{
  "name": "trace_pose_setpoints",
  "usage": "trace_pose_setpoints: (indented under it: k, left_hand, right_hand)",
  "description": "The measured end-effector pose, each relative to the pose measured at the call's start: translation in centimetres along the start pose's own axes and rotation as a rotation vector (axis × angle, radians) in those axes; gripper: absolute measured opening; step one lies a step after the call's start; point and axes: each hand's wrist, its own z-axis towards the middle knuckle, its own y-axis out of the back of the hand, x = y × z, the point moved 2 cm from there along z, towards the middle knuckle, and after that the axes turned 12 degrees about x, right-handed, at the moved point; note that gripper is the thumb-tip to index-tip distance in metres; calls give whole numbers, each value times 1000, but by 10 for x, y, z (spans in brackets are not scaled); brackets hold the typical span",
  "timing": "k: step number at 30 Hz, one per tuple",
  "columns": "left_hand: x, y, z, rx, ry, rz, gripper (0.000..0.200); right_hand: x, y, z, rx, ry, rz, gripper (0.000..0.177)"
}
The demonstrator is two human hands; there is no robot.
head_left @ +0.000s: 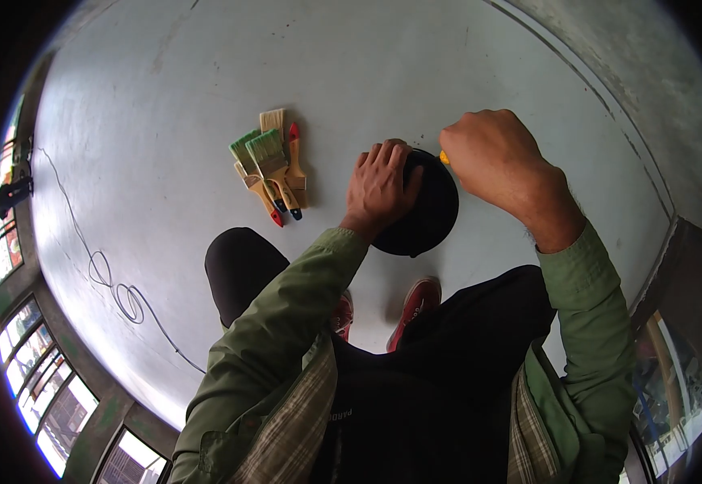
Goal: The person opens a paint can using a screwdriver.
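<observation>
The black round tin (428, 214) sits on the grey floor (206, 97), just ahead of the person's red shoes (415, 302). The left hand (379, 185) lies flat on its lid with fingers spread, gripping nothing, only pressing down. The right hand (492, 153) is closed in a fist around a yellow-handled tool (445, 157) at the tin's far rim. Judging by this, a firm left palm should stop the tin sliding, and small levering bites suit better than one heave. Paintbrushes (270, 165) lie well apart to the left.

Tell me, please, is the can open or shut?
Shut: the lid covers it, left hand flat on top, right hand's yellow tool at rim.
</observation>
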Motion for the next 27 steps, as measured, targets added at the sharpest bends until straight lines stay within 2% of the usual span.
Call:
trace_pose_setpoints:
  k: [8,14,16,20,27]
  left_hand:
    - [2,-3,-2,-47,-36,-13,31]
    - [9,-3,14,16,43,-115,18]
    - [15,-5,32,138,22,-195,14]
    - [12,-7,33,212,75,-160,17]
    - [12,1,27,273,-125,-139,24]
  right_hand:
    - [12,0,-3,-14,-38,-72,10]
    - [7,-18,-11,-68,-44,-38,6]
    - [-1,-18,-10,61,-75,13,5]
    - [-3,-11,-2,112,-51,8,5]
    - [4,11,11,244,-107,91,7]
